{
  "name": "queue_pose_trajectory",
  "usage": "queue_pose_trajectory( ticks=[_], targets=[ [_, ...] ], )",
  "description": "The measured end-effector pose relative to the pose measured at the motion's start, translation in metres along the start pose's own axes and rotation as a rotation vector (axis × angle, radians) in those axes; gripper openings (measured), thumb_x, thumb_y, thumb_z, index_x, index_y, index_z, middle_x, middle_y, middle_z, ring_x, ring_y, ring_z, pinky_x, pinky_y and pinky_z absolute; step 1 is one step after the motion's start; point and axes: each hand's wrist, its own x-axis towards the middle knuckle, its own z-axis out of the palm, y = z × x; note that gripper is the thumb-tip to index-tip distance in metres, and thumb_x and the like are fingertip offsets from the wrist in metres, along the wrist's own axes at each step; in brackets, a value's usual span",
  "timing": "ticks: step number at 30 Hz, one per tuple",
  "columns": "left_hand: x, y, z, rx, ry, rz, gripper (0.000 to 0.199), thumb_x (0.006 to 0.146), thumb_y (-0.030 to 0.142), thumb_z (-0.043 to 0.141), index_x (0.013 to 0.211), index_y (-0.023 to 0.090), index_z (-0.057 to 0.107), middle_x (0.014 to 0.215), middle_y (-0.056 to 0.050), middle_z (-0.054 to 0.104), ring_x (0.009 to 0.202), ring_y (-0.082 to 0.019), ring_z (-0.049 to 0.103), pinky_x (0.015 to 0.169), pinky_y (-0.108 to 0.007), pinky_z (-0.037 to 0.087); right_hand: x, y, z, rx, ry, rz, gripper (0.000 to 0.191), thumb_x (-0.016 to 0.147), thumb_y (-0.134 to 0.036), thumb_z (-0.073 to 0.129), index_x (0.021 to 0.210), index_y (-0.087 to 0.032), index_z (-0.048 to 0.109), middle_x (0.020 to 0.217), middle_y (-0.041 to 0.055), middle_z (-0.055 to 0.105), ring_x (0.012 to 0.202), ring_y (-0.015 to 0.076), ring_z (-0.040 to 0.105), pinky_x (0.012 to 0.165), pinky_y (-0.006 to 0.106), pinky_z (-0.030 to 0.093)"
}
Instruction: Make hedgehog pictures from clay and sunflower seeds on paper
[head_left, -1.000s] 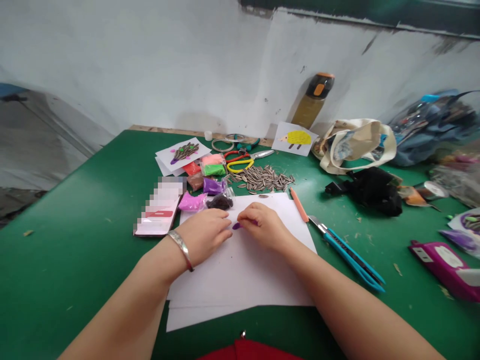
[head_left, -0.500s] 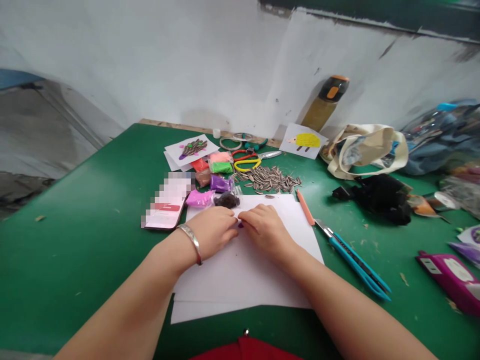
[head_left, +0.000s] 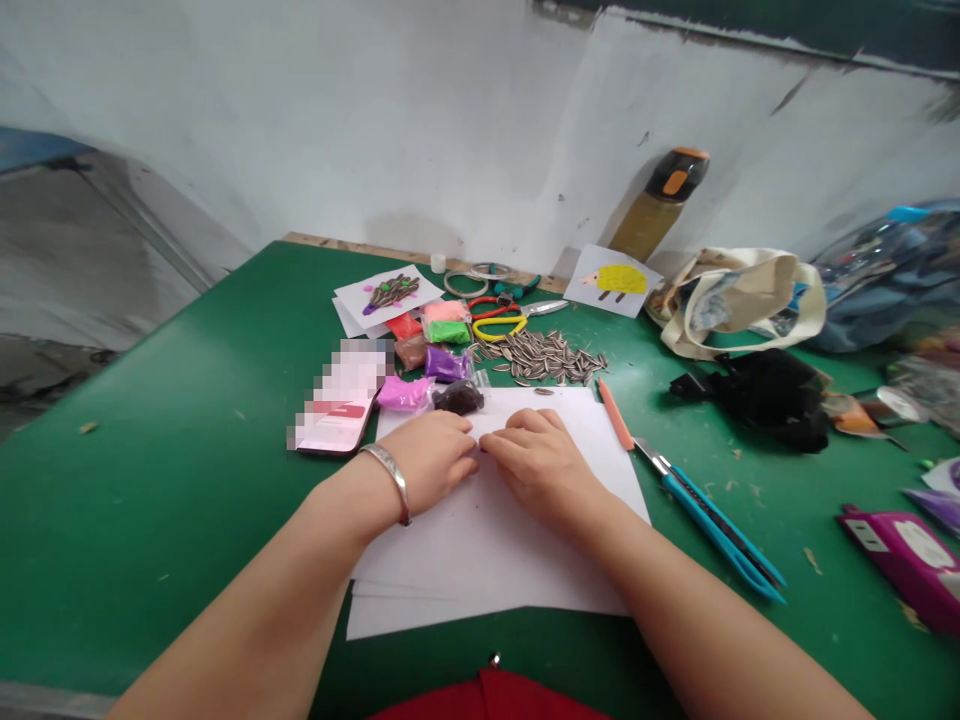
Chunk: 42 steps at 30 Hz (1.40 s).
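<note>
My left hand [head_left: 433, 457], with a silver bangle at its wrist, lies on the stacked white paper [head_left: 480, 560]. Its fingers stretch forward and the thumb is a little apart from them. Facing it, my right hand [head_left: 541, 462] rests on the same sheet with bent fingers. A tiny dark purple bit of what looks like modelling clay [head_left: 484, 449] shows at the right fingertips, mostly covered by them. Just beyond the hands are bags of black clay [head_left: 459, 398], pink clay [head_left: 405, 393] and purple clay [head_left: 448, 364].
Sunflower seeds [head_left: 551, 357] are heaped behind the paper, near yellow-and-red scissors [head_left: 500, 326]. A phone [head_left: 337, 410] lies on the left. To the right are an orange cap [head_left: 616, 414], a blue craft knife [head_left: 720, 530] with exposed blade, and a cloth bag [head_left: 739, 300]. A bottle [head_left: 660, 205] leans at the wall.
The right fingers have shifted slightly and now cover more of the purple bit. My left hand stays nearly in place. The whole view has moved a little.
</note>
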Motion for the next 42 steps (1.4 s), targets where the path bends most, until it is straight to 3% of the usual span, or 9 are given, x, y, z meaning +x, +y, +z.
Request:
queue_pose_trajectory(
  ticks=[6, 13, 25, 34, 38, 42],
  targets=[
    [0.000, -0.002, 0.000, -0.009, 0.016, 0.031, 0.027, 0.089, 0.026, 0.046, 0.078, 0.014, 0.067, 0.086, -0.008, 0.063, 0.083, -0.022, 0.058, 0.073, -0.032, 0.041, 0.000, 0.016, -0.005, 0.185, -0.025, 0.115, 0.022, 0.088, -0.015, 0.049, 0.099, -0.021, 0.067, 0.085, 0.0035, 0.071, 0.081, 0.0187, 0.055, 0.075, 0.033, 0.032],
    [0.000, -0.003, 0.002, -0.023, 0.055, 0.051, 0.029, 0.089, 0.026, 0.044, 0.075, 0.015, 0.065, 0.083, -0.007, 0.062, 0.081, -0.021, 0.057, 0.071, -0.031, 0.040, 0.001, 0.014, -0.006, 0.177, -0.049, 0.057, 0.030, 0.085, -0.009, 0.048, 0.101, -0.023, 0.069, 0.090, 0.0042, 0.069, 0.085, 0.0193, 0.052, 0.076, 0.033, 0.033],
    [0.001, -0.001, 0.000, 0.028, -0.001, 0.027, 0.028, 0.091, 0.027, 0.045, 0.077, 0.014, 0.066, 0.086, -0.007, 0.062, 0.084, -0.021, 0.057, 0.073, -0.030, 0.040, 0.001, 0.013, -0.003, 0.108, -0.080, 0.033, 0.027, 0.087, -0.013, 0.050, 0.099, -0.024, 0.072, 0.091, 0.0065, 0.064, 0.086, 0.0200, 0.049, 0.077, 0.034, 0.033],
    [0.000, -0.001, 0.001, 0.037, -0.020, 0.021, 0.029, 0.092, 0.025, 0.044, 0.080, 0.014, 0.068, 0.088, -0.008, 0.062, 0.087, -0.021, 0.057, 0.075, -0.031, 0.039, 0.003, 0.016, -0.006, 0.223, 0.046, 0.069, 0.027, 0.086, -0.010, 0.050, 0.098, -0.020, 0.072, 0.086, 0.0058, 0.064, 0.080, 0.0181, 0.051, 0.073, 0.032, 0.037],
    [0.002, -0.001, 0.000, 0.042, -0.038, 0.011, 0.029, 0.092, 0.026, 0.045, 0.080, 0.014, 0.067, 0.089, -0.008, 0.062, 0.088, -0.022, 0.057, 0.077, -0.032, 0.039, 0.003, 0.016, -0.003, 0.200, 0.011, 0.027, 0.035, 0.081, -0.003, 0.049, 0.099, -0.022, 0.072, 0.087, 0.0051, 0.064, 0.081, 0.0180, 0.050, 0.074, 0.032, 0.036],
    [0.002, -0.001, 0.000, 0.028, -0.038, 0.002, 0.029, 0.092, 0.027, 0.044, 0.081, 0.013, 0.067, 0.091, -0.009, 0.062, 0.092, -0.023, 0.057, 0.081, -0.032, 0.040, 0.002, 0.015, -0.001, 0.163, -0.045, 0.008, 0.032, 0.081, -0.005, 0.050, 0.097, -0.023, 0.073, 0.087, 0.0054, 0.064, 0.082, 0.0187, 0.049, 0.076, 0.034, 0.035]
  ],
)
